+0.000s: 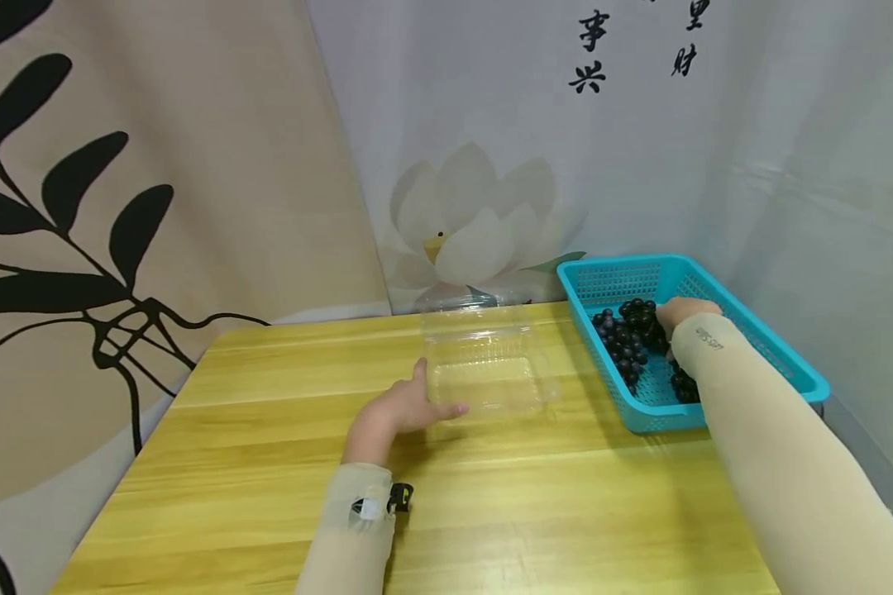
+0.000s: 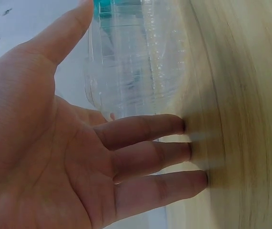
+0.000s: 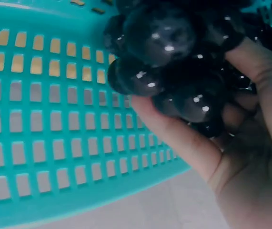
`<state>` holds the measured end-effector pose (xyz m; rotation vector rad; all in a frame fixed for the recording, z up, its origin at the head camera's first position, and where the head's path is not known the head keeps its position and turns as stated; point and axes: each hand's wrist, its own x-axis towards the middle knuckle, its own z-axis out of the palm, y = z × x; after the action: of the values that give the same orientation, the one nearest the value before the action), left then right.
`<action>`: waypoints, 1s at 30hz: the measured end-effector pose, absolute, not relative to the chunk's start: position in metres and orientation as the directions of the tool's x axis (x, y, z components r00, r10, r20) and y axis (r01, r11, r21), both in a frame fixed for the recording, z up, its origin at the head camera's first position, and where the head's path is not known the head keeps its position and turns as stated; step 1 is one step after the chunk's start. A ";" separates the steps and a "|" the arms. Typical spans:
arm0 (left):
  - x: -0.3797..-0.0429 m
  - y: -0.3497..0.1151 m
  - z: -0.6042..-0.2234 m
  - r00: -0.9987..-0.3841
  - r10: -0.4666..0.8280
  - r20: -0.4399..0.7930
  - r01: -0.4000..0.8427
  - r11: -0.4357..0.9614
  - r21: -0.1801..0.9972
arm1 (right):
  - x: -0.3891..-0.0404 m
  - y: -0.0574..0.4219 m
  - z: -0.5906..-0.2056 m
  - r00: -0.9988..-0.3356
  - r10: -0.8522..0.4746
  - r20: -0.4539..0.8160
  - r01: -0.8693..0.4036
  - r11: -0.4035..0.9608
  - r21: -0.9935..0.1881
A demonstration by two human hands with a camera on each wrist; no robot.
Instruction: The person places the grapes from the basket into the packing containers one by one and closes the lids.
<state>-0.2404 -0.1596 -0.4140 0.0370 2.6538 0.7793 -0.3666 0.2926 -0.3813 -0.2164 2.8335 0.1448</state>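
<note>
My left hand is at the near left corner of a clear plastic clamshell box, thumb and fingers spread. The box's lid is raised at the back. In the left wrist view, the palm shows with nothing in it, and straight fingertips reach to the tabletop. On the right, my right hand is inside a blue plastic basket. Its fingers curl round a bunch of dark grapes, seen close up in the right wrist view. More dark grapes lie at the basket's left side.
The wooden table ends at a hanging cloth printed with leaves, a flower and characters. At the right, the basket stands close to the cloth. Its mesh wall rises beside the right hand.
</note>
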 end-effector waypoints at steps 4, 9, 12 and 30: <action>-0.240 -0.163 -0.415 -0.927 0.126 -0.354 -0.088 0.844 0.529 | -0.366 0.293 -0.384 -0.945 -0.166 -0.281 -0.203 0.973 0.108; -0.239 -0.163 -0.417 -0.928 0.130 -0.349 -0.083 0.842 0.533 | -0.367 0.301 -0.386 -0.931 -0.166 -0.324 -0.201 0.976 0.080; -0.240 -0.162 -0.415 -0.930 0.132 -0.342 -0.077 0.843 0.533 | -0.367 0.308 -0.384 -0.925 -0.166 -0.343 -0.194 0.980 0.049; -0.240 -0.165 -0.416 -0.937 0.112 -0.331 -0.087 0.842 0.532 | -0.375 0.324 -0.382 -0.910 -0.193 -0.367 -0.203 0.979 -0.013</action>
<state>-0.2403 -0.1646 -0.4162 0.0186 2.6690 0.7946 -0.3751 0.3238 -0.3820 -0.2854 2.7510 0.0354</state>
